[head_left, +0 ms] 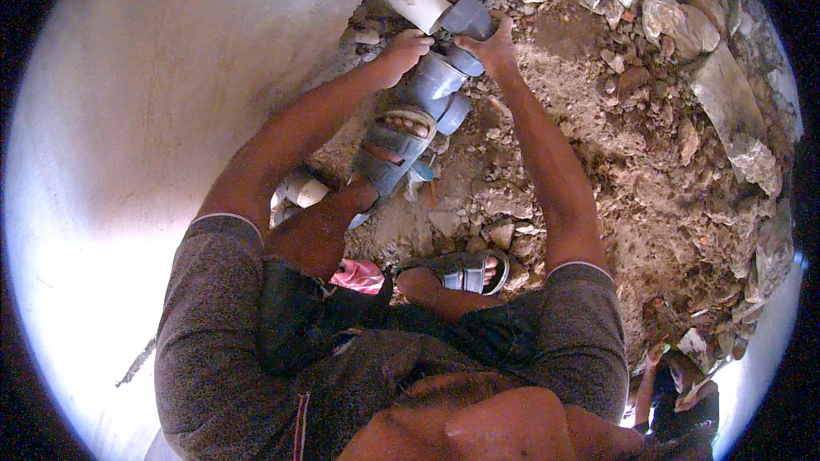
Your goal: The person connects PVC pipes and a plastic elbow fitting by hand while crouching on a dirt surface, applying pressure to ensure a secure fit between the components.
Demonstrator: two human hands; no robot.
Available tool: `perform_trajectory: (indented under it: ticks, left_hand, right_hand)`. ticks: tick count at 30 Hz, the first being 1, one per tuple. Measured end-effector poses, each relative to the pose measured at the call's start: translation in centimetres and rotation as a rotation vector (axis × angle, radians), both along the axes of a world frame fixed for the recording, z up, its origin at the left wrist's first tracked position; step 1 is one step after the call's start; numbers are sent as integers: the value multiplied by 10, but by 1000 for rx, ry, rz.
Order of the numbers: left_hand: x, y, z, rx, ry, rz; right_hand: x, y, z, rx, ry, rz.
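Note:
A white pipe runs along the foot of the wall and ends in a grey plastic pipe elbow. My right hand grips this elbow from the right, thumb across its near side. At the left, my left hand has its fingers bent closed against the joint; what lies under the fingertips is partly hidden. Just below both hands, a wider grey pipe fitting with a shiny collar sits on the dirt. A grey branch end juts from it beside my sandalled left foot.
A pale wall rises close on the left. Rubble and large stones cover the dirt at right. My other sandalled foot rests near a pink cloth. Another person is at the lower right.

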State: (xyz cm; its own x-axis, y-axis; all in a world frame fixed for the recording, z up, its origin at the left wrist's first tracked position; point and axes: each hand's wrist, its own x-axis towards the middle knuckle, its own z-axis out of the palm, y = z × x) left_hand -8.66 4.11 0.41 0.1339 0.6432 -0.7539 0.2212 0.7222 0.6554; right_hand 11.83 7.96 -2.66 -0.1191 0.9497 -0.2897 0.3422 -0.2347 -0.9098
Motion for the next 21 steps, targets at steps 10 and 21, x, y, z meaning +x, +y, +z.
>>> perform_trajectory:
  ticks: [10,21]
  left_hand:
    - [6,5,5,-16,68,-34]
    - [28,13,56,6,-84,340]
  right_hand:
    - [14,8,19,178,-200,188]
    - [4,-12,61,549,-601,376]
